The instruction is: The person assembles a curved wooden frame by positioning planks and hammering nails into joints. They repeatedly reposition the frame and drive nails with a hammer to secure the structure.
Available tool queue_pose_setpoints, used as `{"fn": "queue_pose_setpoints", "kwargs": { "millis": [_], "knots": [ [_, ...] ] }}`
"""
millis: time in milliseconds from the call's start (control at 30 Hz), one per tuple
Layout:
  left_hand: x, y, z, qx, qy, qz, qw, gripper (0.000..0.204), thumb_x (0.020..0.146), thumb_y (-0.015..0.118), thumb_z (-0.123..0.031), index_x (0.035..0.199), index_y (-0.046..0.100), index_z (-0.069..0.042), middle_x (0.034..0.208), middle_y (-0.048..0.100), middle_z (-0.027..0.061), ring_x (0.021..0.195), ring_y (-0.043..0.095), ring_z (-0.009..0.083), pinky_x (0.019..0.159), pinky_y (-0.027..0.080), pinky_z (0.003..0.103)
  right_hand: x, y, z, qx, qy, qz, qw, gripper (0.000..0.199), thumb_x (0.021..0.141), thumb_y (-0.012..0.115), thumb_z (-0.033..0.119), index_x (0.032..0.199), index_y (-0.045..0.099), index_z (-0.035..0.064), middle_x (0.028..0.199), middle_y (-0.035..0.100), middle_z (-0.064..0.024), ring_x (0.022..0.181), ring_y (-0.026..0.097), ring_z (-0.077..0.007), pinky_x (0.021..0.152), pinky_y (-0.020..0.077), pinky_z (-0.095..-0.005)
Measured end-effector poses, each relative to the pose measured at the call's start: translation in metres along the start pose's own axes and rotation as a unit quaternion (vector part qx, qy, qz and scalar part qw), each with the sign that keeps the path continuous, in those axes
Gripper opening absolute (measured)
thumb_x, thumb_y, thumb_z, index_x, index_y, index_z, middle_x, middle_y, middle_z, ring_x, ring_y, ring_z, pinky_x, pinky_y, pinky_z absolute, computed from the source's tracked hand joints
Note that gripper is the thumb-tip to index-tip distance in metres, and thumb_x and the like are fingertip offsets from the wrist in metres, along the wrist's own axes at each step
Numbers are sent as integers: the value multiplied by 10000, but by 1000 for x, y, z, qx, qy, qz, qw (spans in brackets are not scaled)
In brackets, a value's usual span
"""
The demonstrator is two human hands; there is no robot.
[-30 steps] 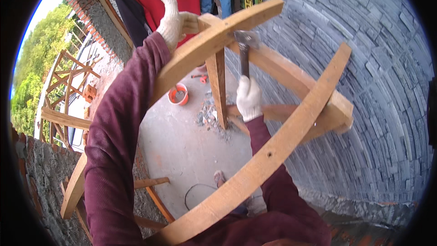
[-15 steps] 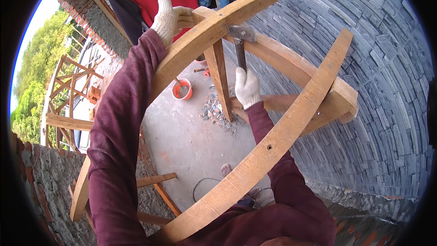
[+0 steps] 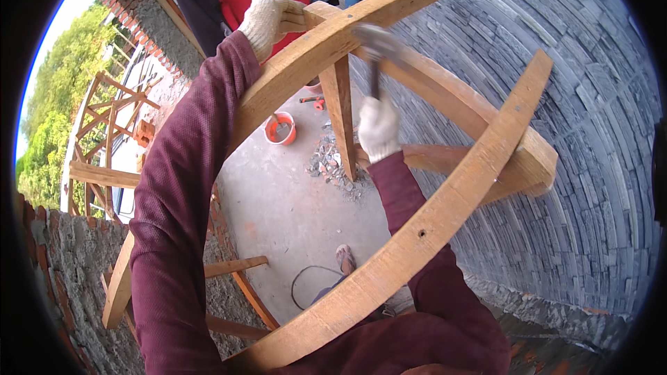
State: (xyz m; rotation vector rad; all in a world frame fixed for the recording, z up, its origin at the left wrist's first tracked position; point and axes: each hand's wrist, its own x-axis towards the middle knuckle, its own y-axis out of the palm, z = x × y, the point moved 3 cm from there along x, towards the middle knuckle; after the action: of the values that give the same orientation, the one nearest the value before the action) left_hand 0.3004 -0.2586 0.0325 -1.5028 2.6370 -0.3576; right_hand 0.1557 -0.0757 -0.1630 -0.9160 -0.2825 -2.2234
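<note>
A person in a dark red long-sleeved top stands inside a frame of curved wooden ribs, seen from above the arms; nearest, a long curved timber (image 3: 417, 250) sweeps from low beside the body up and past the outer side of the right hand, a small hole drilled in its face. The right hand (image 3: 379, 127), in a white knit glove, is closed around the handle of a hammer (image 3: 376, 55), whose blurred head is raised above the fist, just under a second curved rib (image 3: 326, 48); an upright wooden strut (image 3: 340, 118) stands just left of that fist, joined to the rib above, so the hammer seems aimed at this joint. The left hand (image 3: 267, 7), also gloved, is wrapped around the upper end of the frame beyond the hammer, apparently steadying it against blows. Far below the grips lie a concrete floor (image 3: 292, 208), an orange bucket (image 3: 281, 128) and a heap of rubble (image 3: 333, 167); a grey stone wall (image 3: 590, 167) curves behind.
</note>
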Motion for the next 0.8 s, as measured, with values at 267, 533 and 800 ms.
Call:
{"fn": "queue_pose_setpoints", "kwargs": {
  "millis": [267, 533, 800],
  "knots": [
    [-8, -14, 14, -11, -15, -20, 1000, 1398, 600, 87, -1053, 1254, 581, 80, 1237, 636, 223, 1151, 629, 316, 1049, 429, 376, 3, -41, 33, 156, -132, -73, 976, 429, 1045, 466, 409, 886, 526, 15, 592, 498, -53, 488, 503, -183, 455, 377, -321],
    [-4, -16, 14, -30, -67, -37, 997, 1384, 616, 73, -1043, 1244, 593, 74, 1215, 647, 222, 1139, 633, 320, 1036, 431, 384, -14, -26, 22, 64, 19, -10, 998, 439, 1022, 484, 408, 901, 575, -5, 631, 567, -88, 509, 563, -225, 470, 422, -344],
    [1, 6, 8, -30, -88, -37, 995, 1378, 623, 38, -1043, 1179, 635, 68, 1095, 699, 190, 1052, 656, 300, 899, 450, 343, -27, -5, -28, -87, 48, 27, 995, 384, 982, 565, 384, 922, 587, 5, 706, 617, -252, 638, 610, -469, 571, 480, -486]
  ]
}}
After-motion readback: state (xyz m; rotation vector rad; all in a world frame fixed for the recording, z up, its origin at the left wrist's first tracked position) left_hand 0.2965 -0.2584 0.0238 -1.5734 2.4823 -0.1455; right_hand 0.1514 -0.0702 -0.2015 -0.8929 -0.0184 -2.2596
